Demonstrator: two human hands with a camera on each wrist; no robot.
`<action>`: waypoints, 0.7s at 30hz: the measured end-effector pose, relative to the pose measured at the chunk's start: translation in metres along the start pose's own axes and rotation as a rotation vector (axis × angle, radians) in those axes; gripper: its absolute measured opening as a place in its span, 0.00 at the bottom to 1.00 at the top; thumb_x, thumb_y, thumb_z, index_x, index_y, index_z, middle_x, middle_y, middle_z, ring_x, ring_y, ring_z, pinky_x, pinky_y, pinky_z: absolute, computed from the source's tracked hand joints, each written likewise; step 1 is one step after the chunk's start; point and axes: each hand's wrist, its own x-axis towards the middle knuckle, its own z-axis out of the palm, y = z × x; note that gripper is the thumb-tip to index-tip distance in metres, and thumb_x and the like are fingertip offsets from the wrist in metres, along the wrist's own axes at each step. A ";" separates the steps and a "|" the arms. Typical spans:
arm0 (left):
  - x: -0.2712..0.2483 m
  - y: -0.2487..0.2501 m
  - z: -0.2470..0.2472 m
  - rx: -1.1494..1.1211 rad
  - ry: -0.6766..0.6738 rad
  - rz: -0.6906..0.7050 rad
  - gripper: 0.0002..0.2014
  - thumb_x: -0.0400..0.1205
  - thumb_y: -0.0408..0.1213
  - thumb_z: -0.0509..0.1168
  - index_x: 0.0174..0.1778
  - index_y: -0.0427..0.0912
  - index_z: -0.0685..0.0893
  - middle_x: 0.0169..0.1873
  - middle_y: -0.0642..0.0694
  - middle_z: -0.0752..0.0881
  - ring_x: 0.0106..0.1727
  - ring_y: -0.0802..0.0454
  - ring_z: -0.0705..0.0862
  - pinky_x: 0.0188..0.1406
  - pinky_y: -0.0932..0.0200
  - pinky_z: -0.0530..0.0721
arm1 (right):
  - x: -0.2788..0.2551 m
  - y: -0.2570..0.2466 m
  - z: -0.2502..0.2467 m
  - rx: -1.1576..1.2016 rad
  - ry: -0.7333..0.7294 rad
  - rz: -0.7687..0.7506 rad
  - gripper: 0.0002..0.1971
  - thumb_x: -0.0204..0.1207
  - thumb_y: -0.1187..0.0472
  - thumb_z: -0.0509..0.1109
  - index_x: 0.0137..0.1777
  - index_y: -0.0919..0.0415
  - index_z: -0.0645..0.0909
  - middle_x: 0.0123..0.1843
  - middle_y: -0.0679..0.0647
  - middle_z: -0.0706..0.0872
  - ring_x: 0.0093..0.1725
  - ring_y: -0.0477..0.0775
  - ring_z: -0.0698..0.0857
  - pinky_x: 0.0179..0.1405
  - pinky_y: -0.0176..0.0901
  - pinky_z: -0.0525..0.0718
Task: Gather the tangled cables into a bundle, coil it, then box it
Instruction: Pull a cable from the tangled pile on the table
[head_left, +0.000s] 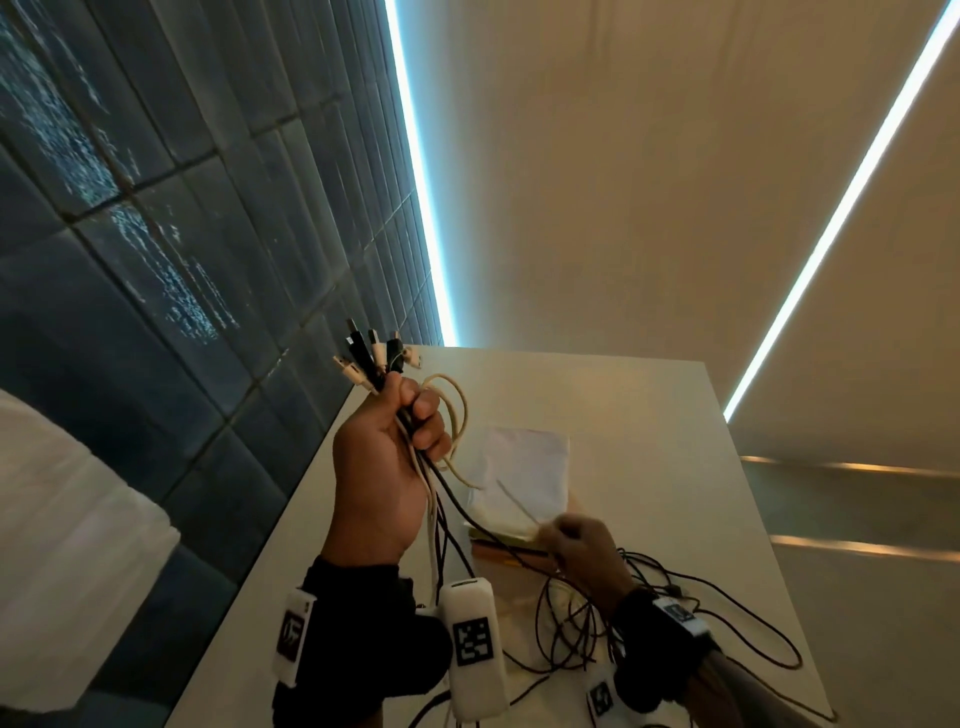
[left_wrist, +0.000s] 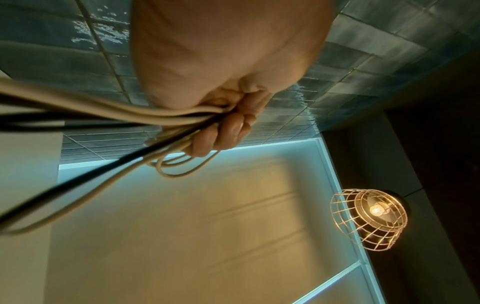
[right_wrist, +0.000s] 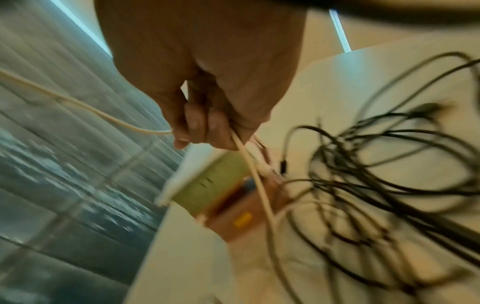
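My left hand (head_left: 402, 415) is raised above the table and grips a bundle of black and white cables (head_left: 434, 486). Their plug ends (head_left: 371, 356) fan out above my fist. In the left wrist view my fingers (left_wrist: 223, 131) curl round the same cables (left_wrist: 166, 117), with beige loops hanging beside them. My right hand (head_left: 576, 535) is lower, to the right, blurred, and pinches a single white cable (head_left: 514, 501); the right wrist view shows that white cable (right_wrist: 249, 160) running through its fingers (right_wrist: 200, 123). A tangle of black cables (head_left: 670, 623) lies on the table.
A small box (head_left: 511, 545) with a white lid (head_left: 519, 467) and a green and brown side (right_wrist: 221, 185) sits mid-table, behind my right hand. The white table (head_left: 649, 415) abuts a blue tiled wall (head_left: 156, 234) on the left. A caged lamp (left_wrist: 369, 218) hangs overhead.
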 end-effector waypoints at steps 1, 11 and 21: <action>0.001 -0.002 0.000 0.012 0.028 -0.013 0.16 0.88 0.41 0.50 0.34 0.46 0.70 0.27 0.52 0.73 0.23 0.57 0.65 0.24 0.62 0.65 | 0.001 -0.020 -0.003 0.104 0.017 -0.023 0.11 0.78 0.65 0.70 0.33 0.60 0.86 0.23 0.47 0.79 0.21 0.44 0.72 0.23 0.38 0.71; 0.001 -0.023 0.011 0.111 0.161 -0.157 0.15 0.88 0.40 0.54 0.36 0.41 0.75 0.31 0.41 0.84 0.30 0.50 0.80 0.36 0.55 0.76 | -0.041 -0.161 -0.022 0.423 -0.299 -0.438 0.07 0.77 0.63 0.72 0.44 0.69 0.87 0.26 0.54 0.76 0.21 0.46 0.64 0.19 0.36 0.60; 0.000 -0.032 0.022 0.213 -0.054 -0.110 0.17 0.89 0.41 0.50 0.34 0.41 0.70 0.24 0.47 0.72 0.26 0.52 0.71 0.27 0.61 0.76 | -0.038 -0.135 -0.015 0.510 -0.364 -0.207 0.16 0.80 0.58 0.67 0.31 0.62 0.78 0.22 0.52 0.66 0.19 0.47 0.60 0.18 0.35 0.58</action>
